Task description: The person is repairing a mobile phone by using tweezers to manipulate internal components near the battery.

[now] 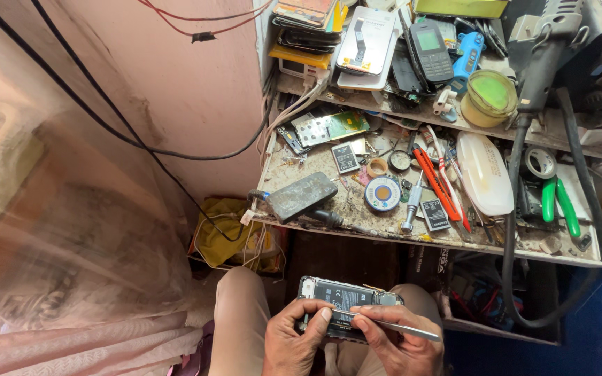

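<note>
Your left hand (292, 339) clasps the opened phone (346, 299) over your knees, below the counter (315, 174), its long axis running left-right, while your right hand (397, 341) pinches tweezers (391, 326) laid along it, tip at the phone's near edge.

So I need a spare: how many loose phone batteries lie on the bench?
2: one battery by the circuit board, another battery near the bench's front edge beside the screwdriver. Clutter may hide more.

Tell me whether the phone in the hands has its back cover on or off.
Off: the phone shows its bare battery and circuit board.
</note>
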